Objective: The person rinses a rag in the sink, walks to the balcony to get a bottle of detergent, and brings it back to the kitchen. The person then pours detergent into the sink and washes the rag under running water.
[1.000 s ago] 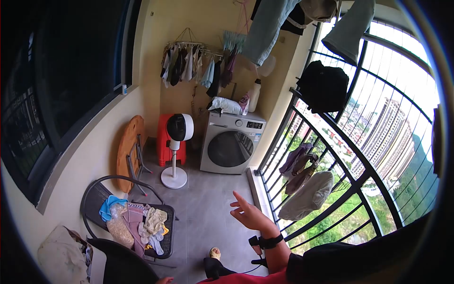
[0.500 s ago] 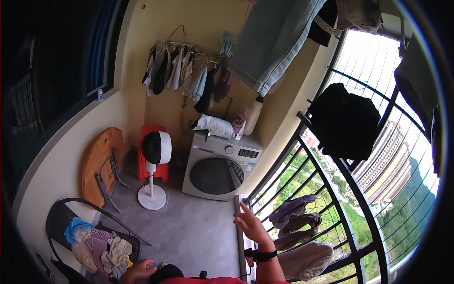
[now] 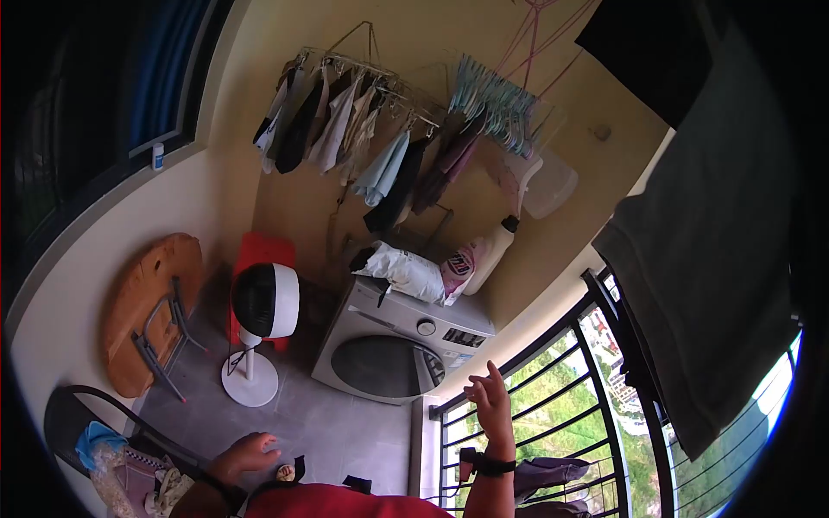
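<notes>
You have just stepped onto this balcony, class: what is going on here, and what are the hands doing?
Neither hand appears to hold anything. The bare left hand is low, beside the dark chair with mixed clothes piled on it. The bare right hand is raised before the black metal railing, fingers apart. Small garments hang clipped to a rack above the silver front-loading washing machine; the white-and-black pedestal fan stands beside the machine.

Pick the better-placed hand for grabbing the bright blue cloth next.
Left, probably: the left hand looks empty and nearer the cloth; the right hand is raised near the black metal railing.
</notes>
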The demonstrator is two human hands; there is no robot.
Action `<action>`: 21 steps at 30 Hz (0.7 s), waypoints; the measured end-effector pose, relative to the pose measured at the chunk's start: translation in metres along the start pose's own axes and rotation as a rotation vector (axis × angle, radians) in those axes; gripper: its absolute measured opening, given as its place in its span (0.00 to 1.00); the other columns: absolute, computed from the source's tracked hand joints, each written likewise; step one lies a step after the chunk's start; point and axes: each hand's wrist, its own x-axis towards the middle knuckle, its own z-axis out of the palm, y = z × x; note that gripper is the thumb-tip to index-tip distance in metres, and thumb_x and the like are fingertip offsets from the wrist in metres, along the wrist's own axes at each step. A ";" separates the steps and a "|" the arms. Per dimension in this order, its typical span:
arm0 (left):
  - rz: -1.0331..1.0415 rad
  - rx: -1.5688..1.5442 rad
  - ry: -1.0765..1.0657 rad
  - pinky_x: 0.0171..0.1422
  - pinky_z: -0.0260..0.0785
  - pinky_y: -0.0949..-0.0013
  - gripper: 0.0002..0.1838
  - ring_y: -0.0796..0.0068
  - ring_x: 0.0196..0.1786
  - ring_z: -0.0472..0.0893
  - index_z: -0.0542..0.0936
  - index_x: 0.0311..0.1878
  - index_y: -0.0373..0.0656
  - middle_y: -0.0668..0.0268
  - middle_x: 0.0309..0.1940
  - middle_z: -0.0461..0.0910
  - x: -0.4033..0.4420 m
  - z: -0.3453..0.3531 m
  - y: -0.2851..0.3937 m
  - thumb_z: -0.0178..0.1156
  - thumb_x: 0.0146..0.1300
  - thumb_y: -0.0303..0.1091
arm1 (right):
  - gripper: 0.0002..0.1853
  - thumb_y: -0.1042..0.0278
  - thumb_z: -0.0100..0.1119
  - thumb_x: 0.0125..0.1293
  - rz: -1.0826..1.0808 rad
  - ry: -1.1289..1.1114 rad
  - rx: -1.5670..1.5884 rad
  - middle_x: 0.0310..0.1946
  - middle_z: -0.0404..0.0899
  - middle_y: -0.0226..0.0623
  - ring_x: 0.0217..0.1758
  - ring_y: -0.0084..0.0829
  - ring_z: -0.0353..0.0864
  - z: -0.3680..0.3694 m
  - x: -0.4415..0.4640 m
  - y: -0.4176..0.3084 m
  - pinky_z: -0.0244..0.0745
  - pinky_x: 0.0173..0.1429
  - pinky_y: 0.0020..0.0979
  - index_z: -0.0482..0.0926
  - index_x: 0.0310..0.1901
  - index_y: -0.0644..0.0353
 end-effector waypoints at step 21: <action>-0.260 0.032 0.476 0.49 0.71 0.57 0.20 0.51 0.45 0.80 0.81 0.42 0.39 0.49 0.37 0.80 0.164 0.098 0.064 0.55 0.61 0.48 | 0.30 0.61 0.58 0.68 0.077 0.450 0.146 0.54 0.72 0.48 0.55 0.34 0.72 -0.025 0.462 0.220 0.68 0.57 0.33 0.60 0.64 0.72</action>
